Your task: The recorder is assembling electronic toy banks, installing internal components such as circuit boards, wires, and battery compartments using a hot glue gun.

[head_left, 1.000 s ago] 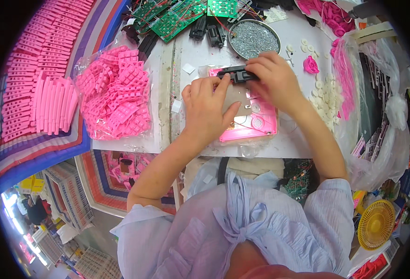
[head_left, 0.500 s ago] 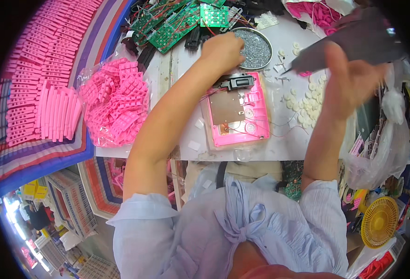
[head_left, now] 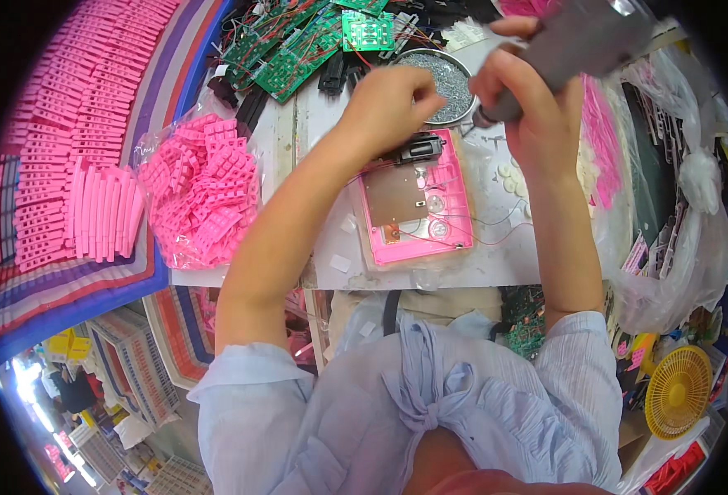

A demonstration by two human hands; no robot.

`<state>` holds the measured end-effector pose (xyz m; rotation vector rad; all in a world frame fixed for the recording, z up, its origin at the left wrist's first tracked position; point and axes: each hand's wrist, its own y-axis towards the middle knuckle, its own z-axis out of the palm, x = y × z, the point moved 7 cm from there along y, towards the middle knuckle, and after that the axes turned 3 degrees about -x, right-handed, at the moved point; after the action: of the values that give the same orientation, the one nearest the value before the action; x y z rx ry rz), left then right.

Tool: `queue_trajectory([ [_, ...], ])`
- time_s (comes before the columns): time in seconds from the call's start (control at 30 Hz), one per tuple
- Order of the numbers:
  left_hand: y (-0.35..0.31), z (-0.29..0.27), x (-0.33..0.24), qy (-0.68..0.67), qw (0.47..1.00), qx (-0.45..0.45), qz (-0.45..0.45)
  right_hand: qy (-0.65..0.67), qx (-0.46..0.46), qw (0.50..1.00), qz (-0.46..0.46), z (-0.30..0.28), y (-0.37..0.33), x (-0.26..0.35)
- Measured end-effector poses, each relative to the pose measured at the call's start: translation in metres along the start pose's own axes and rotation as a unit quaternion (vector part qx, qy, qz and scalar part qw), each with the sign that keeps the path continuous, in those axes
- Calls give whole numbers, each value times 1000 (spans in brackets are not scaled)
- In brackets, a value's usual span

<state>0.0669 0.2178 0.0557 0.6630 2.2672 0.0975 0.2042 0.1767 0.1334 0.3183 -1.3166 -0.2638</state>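
Note:
My right hand (head_left: 543, 124) is wrapped round a dark grey electric screwdriver (head_left: 583, 54), blurred by motion. Its bit points down and left, close to the rim of a round tin of small silvery screws (head_left: 449, 78). Beside that tin, my left hand (head_left: 393, 107) has its fingers curled together; whatever they pinch is hidden. Just below the left hand lies a pink plastic housing (head_left: 461, 202) on a clear bag. A brown board (head_left: 394, 198), a black plastic part (head_left: 420, 148) and thin red and dark wires sit in it.
Green circuit boards (head_left: 302, 66) with wires are heaped at the far side. To the left are a bag of pink keypad pieces (head_left: 203, 198) and stacked pink strips (head_left: 104, 210). White round pieces (head_left: 512, 177) lie near my right forearm. Plastic bags (head_left: 678, 256) hang at the right.
My right hand has gone from open beside the screwdriver to gripping it, and the screwdriver has moved left toward the tin. My left hand has shifted slightly, staying by the screws.

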Motion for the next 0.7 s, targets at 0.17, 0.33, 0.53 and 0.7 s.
queue_trajectory([
  [0.17, -73, -3, -41, -59, 994, -46, 80, 181, 116, 976, -34, 7, -30, 8],
  [0.33, -93, -1, -34, -137, 988, -67, 12, 170, 123, 977, -28, 27, -38, 13],
  [0.53, -92, -6, -41, -5, 994, -87, 60, 258, 90, 962, -25, 26, -38, 0],
  [0.7, -80, -1, -29, 139, 982, -123, 36, 175, 65, 982, -23, 11, -22, -30],
])
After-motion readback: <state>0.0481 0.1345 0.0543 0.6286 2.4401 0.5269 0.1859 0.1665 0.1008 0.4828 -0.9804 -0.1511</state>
